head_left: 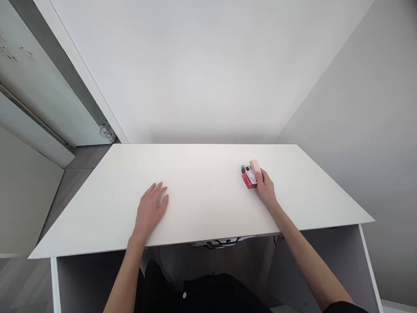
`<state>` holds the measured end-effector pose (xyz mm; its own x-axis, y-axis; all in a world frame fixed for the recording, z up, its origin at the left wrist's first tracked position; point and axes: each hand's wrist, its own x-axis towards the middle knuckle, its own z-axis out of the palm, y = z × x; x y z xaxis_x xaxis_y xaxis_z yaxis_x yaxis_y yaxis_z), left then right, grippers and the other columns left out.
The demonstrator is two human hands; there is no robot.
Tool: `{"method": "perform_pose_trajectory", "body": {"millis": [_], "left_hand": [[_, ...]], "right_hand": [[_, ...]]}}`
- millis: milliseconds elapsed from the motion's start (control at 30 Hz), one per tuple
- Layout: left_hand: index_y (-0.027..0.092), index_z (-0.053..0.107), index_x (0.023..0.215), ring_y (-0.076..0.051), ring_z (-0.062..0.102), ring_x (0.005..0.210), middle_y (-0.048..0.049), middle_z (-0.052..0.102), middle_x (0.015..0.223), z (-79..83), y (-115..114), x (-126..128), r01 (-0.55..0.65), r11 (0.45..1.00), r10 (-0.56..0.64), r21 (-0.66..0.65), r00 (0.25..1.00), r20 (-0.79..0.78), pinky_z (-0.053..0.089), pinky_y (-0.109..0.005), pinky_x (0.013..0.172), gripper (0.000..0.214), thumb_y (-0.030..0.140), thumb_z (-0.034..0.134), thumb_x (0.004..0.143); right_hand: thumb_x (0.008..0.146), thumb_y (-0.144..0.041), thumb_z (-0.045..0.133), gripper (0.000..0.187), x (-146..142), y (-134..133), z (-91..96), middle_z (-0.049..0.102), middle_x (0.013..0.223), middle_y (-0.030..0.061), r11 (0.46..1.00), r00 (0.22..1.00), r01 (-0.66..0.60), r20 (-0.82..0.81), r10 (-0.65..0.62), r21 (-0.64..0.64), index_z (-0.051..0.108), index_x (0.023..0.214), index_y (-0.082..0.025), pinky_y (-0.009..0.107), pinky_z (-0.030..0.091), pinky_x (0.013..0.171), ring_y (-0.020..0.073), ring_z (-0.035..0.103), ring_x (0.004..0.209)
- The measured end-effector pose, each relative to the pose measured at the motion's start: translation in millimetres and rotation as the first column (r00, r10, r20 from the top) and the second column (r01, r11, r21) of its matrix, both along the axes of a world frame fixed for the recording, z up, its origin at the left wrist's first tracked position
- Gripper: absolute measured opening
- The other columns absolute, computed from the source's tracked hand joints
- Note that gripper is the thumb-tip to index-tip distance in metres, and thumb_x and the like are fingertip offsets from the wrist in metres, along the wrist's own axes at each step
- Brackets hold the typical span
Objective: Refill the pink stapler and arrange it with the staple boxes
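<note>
My left hand point(151, 208) lies flat on the left half of the white desk point(202, 191), fingers stretched out, with nothing in it. On the right half, my right hand point(266, 188) has its fingers wrapped round a small pale pink block-shaped object point(256, 166); its exact kind does not show. Right beside it is a small red and white box point(249, 178), partly covered by the pink object and my fingers. A small dark and shiny metallic item point(243, 168) sits at the box's far left end, too small to name.
A white wall point(208, 78) rises behind the desk, and a grey wall point(365, 130) stands along its right. At the left are a door frame point(81, 71) and grey floor point(81, 163). Under the front edge, dark glasses-like frames point(224, 243) partly show.
</note>
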<state>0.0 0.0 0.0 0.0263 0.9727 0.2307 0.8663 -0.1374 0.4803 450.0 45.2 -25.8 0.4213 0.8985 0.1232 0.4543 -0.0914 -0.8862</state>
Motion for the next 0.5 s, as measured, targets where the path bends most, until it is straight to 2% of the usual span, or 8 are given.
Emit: {"method": "perform_pose_trajectory", "body": {"millis": [233, 500], "left_hand": [[0.026, 0.068, 0.136, -0.030, 0.042, 0.157, -0.0034, 0.056, 0.161, 1.2, -2, 1, 0.001, 1.000, -0.001, 0.008, 1.000, 0.013, 0.036, -0.055, 0.129, 0.045, 0.048, 0.043, 0.106], [0.025, 0.067, 0.138, -0.030, 0.040, 0.158, -0.0031, 0.055, 0.162, 0.9, -2, 1, -0.004, 1.000, 0.004, -0.019, 1.000, 0.017, 0.035, -0.055, 0.130, 0.046, 0.048, 0.043, 0.106]], "right_hand": [[0.101, -0.073, 0.040, 0.072, -37, 0, 2.9, 0.074, 0.131, 0.0151, 0.993, 0.993, -0.117, -0.011, 0.117, 0.004, 0.065, 0.142, -0.020, 0.042, 0.051, 0.094, 0.0303, 0.066, 0.111], [0.104, -0.070, 0.037, 0.068, -97, -6, 8.3, 0.074, 0.134, 0.0130, 0.959, 0.959, -0.280, -0.039, 0.282, 0.046, 0.064, 0.143, -0.021, 0.043, 0.050, 0.099, 0.0311, 0.067, 0.114]]}}
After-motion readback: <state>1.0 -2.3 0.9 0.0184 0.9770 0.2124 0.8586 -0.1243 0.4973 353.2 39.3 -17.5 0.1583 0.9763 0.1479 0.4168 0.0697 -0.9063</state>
